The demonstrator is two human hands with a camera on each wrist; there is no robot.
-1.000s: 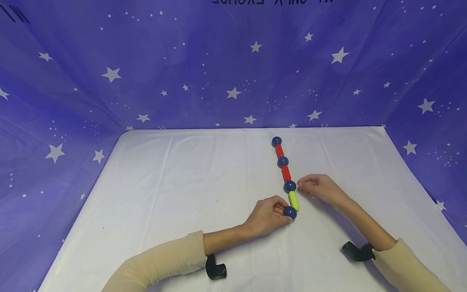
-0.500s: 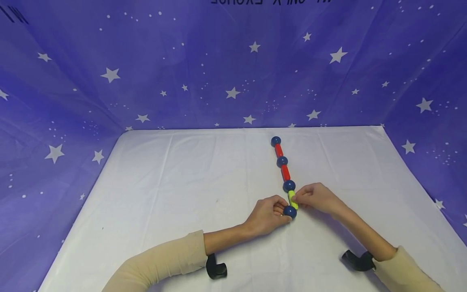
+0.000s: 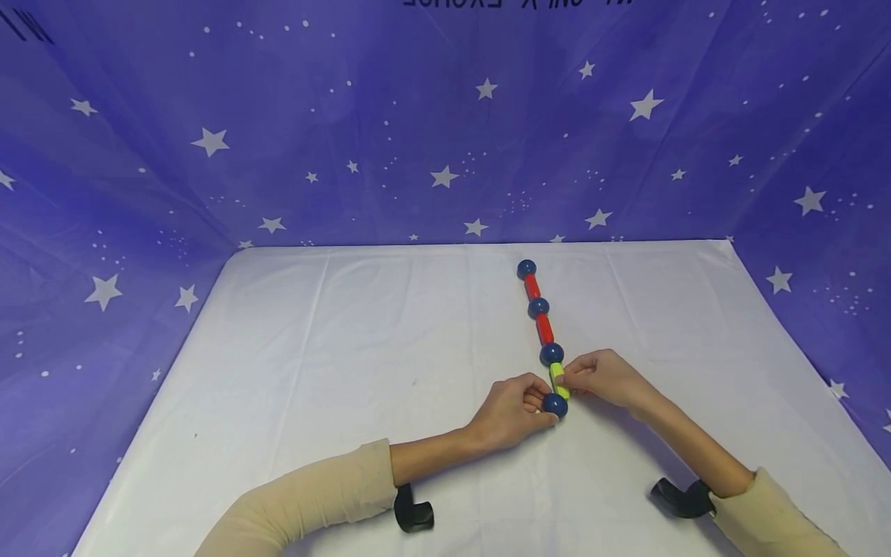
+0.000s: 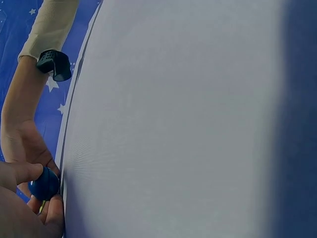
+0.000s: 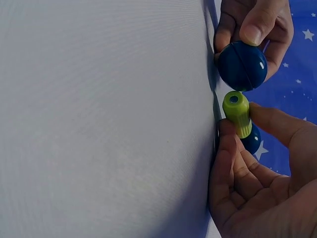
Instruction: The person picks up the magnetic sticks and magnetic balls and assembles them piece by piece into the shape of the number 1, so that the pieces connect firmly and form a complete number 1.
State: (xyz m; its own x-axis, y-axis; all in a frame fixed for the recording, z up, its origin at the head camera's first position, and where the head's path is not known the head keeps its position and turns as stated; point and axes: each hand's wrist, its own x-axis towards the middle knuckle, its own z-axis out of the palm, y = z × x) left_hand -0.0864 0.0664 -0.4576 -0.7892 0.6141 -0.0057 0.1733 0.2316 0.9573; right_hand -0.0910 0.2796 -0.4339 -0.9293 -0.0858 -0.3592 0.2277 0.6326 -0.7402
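Note:
On the white tabletop lies a chain of blue balls and short magnetic rods. From the far end, in the head view, come a blue ball (image 3: 527,269), a red rod (image 3: 532,286), another blue ball (image 3: 539,308), a second red rod (image 3: 545,330) and a third blue ball (image 3: 552,354). A yellow-green rod (image 5: 237,116) adjoins that third ball. My right hand (image 3: 607,379) pinches this rod between thumb and fingers. My left hand (image 3: 511,412) holds the nearest blue ball (image 5: 242,66) close to the rod's near end. Whether ball and rod touch, I cannot tell.
A white cloth (image 3: 390,333) covers the table, and a purple star-printed backdrop (image 3: 390,139) rises behind and at both sides. Black curved pieces (image 3: 414,512) sit under the forearms by the beige sleeves (image 3: 313,495).
My right hand has come nearer from beside the third ball and taken hold of the yellow-green rod. The left hand keeps the ball, which has shifted very slightly right.

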